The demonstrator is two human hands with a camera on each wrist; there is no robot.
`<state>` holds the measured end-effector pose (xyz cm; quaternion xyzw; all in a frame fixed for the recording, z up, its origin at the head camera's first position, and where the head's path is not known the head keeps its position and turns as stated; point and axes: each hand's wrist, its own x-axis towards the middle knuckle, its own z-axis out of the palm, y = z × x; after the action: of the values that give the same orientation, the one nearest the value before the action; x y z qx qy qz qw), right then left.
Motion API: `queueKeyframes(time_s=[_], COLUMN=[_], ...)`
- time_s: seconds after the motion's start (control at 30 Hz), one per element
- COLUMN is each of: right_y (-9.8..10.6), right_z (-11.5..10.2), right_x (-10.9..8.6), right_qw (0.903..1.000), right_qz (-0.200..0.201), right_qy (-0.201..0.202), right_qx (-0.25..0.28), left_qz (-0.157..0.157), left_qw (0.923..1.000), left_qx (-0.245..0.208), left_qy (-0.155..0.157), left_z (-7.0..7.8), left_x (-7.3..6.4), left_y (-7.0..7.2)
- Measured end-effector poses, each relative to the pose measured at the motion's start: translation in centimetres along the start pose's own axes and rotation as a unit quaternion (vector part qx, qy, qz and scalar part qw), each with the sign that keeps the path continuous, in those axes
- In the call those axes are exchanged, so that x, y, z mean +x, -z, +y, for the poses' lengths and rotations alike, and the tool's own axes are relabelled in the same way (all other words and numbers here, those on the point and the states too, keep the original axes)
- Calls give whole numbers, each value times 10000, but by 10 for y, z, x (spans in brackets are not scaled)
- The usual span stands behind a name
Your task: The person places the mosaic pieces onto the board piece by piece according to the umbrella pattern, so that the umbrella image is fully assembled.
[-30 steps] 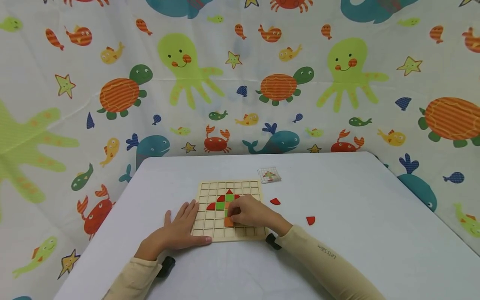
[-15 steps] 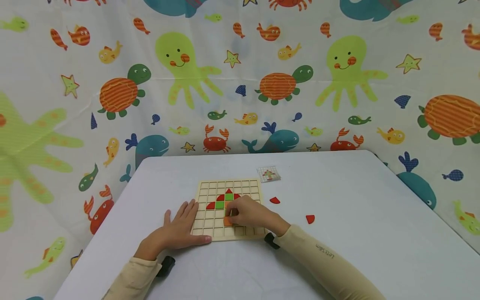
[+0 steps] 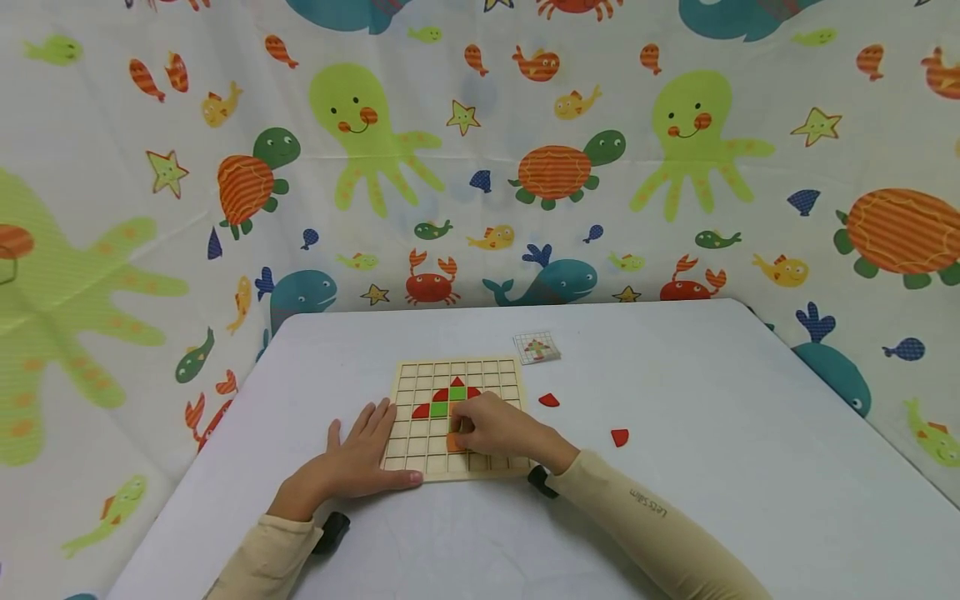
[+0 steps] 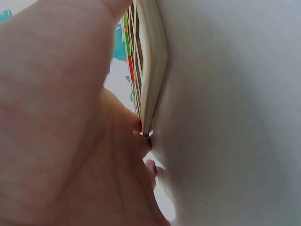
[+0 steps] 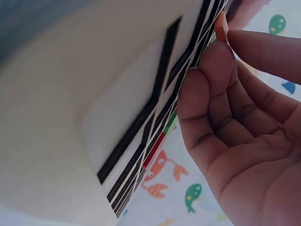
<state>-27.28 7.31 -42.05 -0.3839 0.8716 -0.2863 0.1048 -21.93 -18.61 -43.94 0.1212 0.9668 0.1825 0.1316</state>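
A wooden grid board (image 3: 408,450) lies on the table, with several red, green and orange flat tiles set in its squares. My right hand (image 3: 498,425) is over the board and pinches an orange square tile (image 5: 221,27) between thumb and fingers. In the right wrist view that tile stands at a slant to the grid. The same hand hides some squares right of the middle. My left hand (image 3: 356,458) lies with spread fingers at the board's left edge, its thumb along the front corner. A green tile (image 3: 438,409) and a red tile (image 3: 422,411) sit side by side.
To the right of the board, two loose red rounded tiles lie apart, a nearer one (image 3: 619,437) and a farther one (image 3: 549,400). Behind the board's right corner is a pattern card (image 3: 537,347). A sea-animal curtain (image 3: 480,167) hangs behind the white table (image 3: 712,400).
The orange tile and the right fingers have shifted very slightly; the tile stays in the pinch. My left hand keeps its place at the board. The head view has turned a little.
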Motion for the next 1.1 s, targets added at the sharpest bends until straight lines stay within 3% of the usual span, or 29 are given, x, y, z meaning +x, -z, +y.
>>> queueKeyframes(time_s=[0.27,0.47,0.6,0.8,1.1], right_y=[6,35,59,89,104], right_z=[3,10,20,42,81], right_x=[-1,-9,-19,-33,-45], right_qw=[9996,9998,9990,9907,9757], right_qz=[-62,26,-70,-275,-325], right_qy=[81,-10,-395,-1288,-2126], right_qx=[-275,-217,-212,-343,-432], left_qz=[-28,-7,-1,1,24], left_qw=[10000,10000,10000,10000,10000], left_qx=[-39,-45,-49,-48,14], left_qy=[23,-25,-38,-17,-51], left_z=[0,-1,-2,-2,-3], left_x=[0,2,2,2,3], left_y=[1,0,0,-1,-1])
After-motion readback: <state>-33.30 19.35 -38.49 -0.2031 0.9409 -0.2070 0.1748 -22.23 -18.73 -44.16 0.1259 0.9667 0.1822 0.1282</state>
